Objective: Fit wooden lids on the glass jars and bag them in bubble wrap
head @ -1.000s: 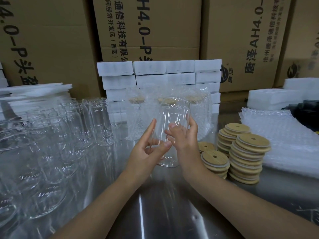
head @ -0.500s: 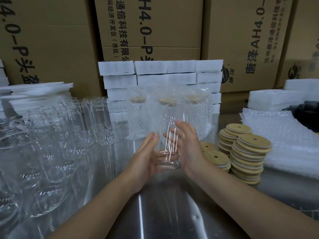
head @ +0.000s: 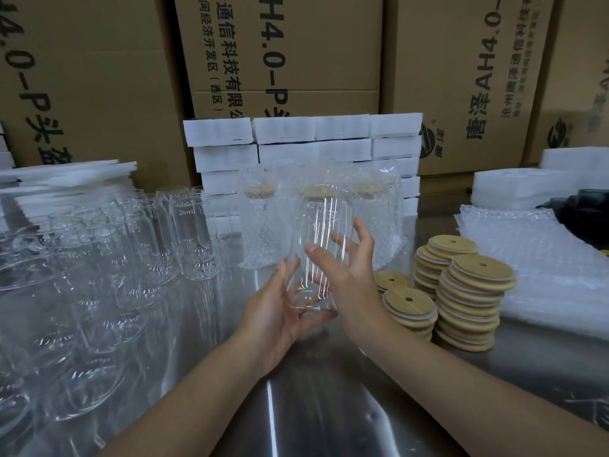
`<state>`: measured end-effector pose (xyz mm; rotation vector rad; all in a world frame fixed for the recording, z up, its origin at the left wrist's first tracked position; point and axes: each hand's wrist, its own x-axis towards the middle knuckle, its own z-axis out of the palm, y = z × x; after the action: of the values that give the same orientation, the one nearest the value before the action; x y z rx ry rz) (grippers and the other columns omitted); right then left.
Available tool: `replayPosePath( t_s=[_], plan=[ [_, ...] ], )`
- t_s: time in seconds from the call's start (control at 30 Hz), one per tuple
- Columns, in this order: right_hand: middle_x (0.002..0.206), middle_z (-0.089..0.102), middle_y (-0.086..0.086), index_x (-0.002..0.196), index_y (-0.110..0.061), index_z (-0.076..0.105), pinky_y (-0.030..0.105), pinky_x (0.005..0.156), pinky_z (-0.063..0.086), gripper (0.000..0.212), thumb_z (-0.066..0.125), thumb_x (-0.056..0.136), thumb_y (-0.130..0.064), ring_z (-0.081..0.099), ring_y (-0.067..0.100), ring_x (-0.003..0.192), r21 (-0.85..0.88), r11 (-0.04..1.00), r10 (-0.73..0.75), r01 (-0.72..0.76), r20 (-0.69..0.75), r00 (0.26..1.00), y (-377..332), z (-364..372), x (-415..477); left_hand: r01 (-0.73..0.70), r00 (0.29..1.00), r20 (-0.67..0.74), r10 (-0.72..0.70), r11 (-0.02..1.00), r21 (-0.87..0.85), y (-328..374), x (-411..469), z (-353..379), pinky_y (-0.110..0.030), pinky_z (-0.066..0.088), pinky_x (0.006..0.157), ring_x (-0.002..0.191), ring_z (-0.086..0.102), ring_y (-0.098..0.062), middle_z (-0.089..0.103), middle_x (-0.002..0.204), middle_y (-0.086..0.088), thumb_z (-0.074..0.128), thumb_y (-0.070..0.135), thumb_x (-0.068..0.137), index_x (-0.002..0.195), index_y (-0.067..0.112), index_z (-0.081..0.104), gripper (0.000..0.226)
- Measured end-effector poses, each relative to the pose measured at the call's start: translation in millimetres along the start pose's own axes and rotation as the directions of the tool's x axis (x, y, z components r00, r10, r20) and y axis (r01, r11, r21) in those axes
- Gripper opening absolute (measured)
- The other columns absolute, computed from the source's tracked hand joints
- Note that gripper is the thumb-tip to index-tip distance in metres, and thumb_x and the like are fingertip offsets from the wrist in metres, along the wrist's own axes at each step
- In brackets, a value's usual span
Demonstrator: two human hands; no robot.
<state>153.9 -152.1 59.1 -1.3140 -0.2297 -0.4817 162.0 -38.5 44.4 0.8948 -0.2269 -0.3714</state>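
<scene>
Glass jar (head: 324,239): I see it held at frame centre, above the surface (head: 296,407).
Left hand (head: 276,321): fingers curled under its base.
Right hand (head: 352,285): fingers spread round its side.
Wooden lids (head: 474,291): stacked, right.

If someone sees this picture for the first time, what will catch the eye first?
First, the clear glass jar held up in the middle, the left hand under its base and the right hand around its side. Next, the stacks of wooden lids at the right, and the crowd of empty jars at the left.
</scene>
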Motion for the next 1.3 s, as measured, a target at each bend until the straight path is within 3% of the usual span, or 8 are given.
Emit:
replayPosePath(
  t_s=[0.2,0.37,0.5,0.67,0.77,0.87,1.03,1.3],
  plan=[
    [0.126,0.045,-0.009,0.144,-0.037,0.016,0.012,0.063,0.052,0.085,0.073,0.082,-0.02,0.061,-0.014,0.09,-0.03,0.999,-0.011,0.011,0.014,1.0,-2,2,0,-0.031,0.997,-0.064,0.033,0.999,0.033,-2,1,1,-0.042,0.059,0.066,0.105,0.069,-0.027,0.066,0.123,-0.007,0.045,0.042,0.095,0.132,0.02,0.056,0.045],
    [0.132,0.051,-0.003,0.143,-0.039,0.02,0.023,0.075,0.053,0.081,0.072,0.081,-0.031,0.066,0.008,0.094,0.021,0.995,0.094,-0.095,0.019,0.995,-4,0,2,-0.095,0.995,0.016,0.094,0.993,0.063,-3,-1,2,-0.036,0.059,0.06,0.082,0.074,-0.025,0.076,0.083,-0.001,0.06,0.043,0.068,0.102,0.018,0.066,0.043],
    [0.13,0.052,0.0,0.144,-0.031,0.022,0.022,0.076,0.054,0.075,0.069,0.085,-0.03,0.065,0.012,0.099,-0.028,0.997,0.077,-0.077,0.009,0.997,-3,1,3,-0.091,0.995,-0.031,0.093,0.994,0.061,-5,3,-2,-0.037,0.059,0.06,0.086,0.072,-0.026,0.075,0.093,-0.005,0.051,0.041,0.088,0.09,0.021,0.078,0.034],
    [0.127,0.047,-0.006,0.147,-0.031,0.018,0.009,0.06,0.048,0.066,0.056,0.093,-0.037,0.062,-0.011,0.083,-0.285,0.958,0.076,-0.037,0.126,0.989,-3,7,-2,-0.053,0.991,-0.108,0.081,0.969,0.243,-1,1,-1,-0.043,0.058,0.069,0.111,0.065,-0.027,0.068,0.122,-0.005,0.059,0.067,0.076,0.127,0.022,0.059,0.068],
    [0.126,0.054,-0.008,0.142,-0.031,0.034,0.01,0.082,0.045,0.054,0.035,0.095,-0.057,0.057,-0.009,0.1,-0.402,0.915,0.061,0.018,0.183,0.981,-13,5,-2,-0.069,0.984,-0.139,0.114,0.954,0.292,-2,-1,-3,-0.042,0.057,0.07,0.105,0.068,-0.024,0.068,0.12,-0.005,0.074,0.057,0.068,0.123,0.026,0.06,0.065],
    [0.121,0.061,0.0,0.123,-0.023,0.058,0.034,0.093,0.04,0.059,0.021,0.096,-0.06,0.056,0.017,0.111,-0.723,0.682,-0.056,0.107,0.094,0.994,-21,-9,9,-0.1,0.967,-0.208,0.148,0.969,0.224,-1,2,-7,-0.047,0.058,0.08,0.104,0.068,-0.02,0.069,0.114,-0.004,0.081,0.046,0.054,0.107,0.031,0.065,0.058],
    [0.13,0.05,0.009,0.131,-0.016,0.044,0.04,0.093,0.036,0.043,0.035,0.097,-0.041,0.052,0.032,0.115,-0.991,-0.125,0.083,0.055,0.045,0.996,-25,-36,24,-0.119,0.943,-0.28,0.181,0.967,0.227,5,3,-9,-0.052,0.051,0.092,0.104,0.067,-0.022,0.069,0.114,-0.001,0.074,0.052,0.042,0.112,0.027,0.063,0.075],
    [0.138,0.04,0.01,0.137,-0.015,0.036,0.041,0.1,0.031,0.049,0.04,0.095,-0.039,0.043,0.032,0.125,-0.958,-0.287,0.339,0.02,-0.082,0.937,-23,-46,27,-0.147,0.941,-0.265,0.21,0.96,0.239,4,0,-8,-0.047,0.057,0.086,0.097,0.067,-0.014,0.071,0.102,0.006,0.079,0.045,0.045,0.118,0.027,0.06,0.078]
  ],
)
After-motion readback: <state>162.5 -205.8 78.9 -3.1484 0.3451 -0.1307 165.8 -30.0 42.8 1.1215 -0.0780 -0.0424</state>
